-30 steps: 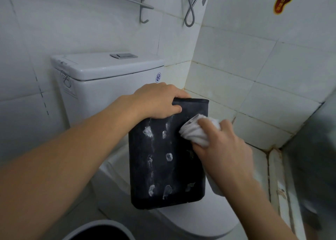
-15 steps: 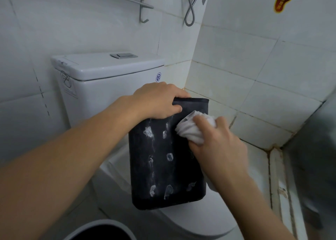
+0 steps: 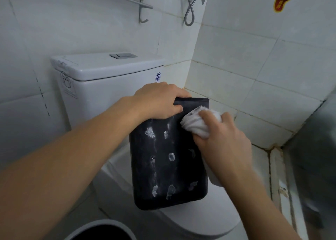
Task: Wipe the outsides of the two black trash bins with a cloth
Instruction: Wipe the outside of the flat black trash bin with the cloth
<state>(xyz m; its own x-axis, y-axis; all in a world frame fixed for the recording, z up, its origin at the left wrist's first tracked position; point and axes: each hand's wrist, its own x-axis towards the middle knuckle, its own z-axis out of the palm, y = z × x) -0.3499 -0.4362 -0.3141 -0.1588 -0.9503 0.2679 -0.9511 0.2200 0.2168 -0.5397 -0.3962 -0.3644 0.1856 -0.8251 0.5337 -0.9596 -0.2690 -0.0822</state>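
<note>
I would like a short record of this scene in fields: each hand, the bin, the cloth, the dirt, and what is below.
left hand: grips the top rim of the black bin
right hand: holds the bunched white cloth
cloth: pressed on the bin's upper right part, near the rim
bin: held upright above the closed toilet lid
dirt: whitish spots across the bin's front face
below: rim of a second, round bin at the bottom edge
</note>
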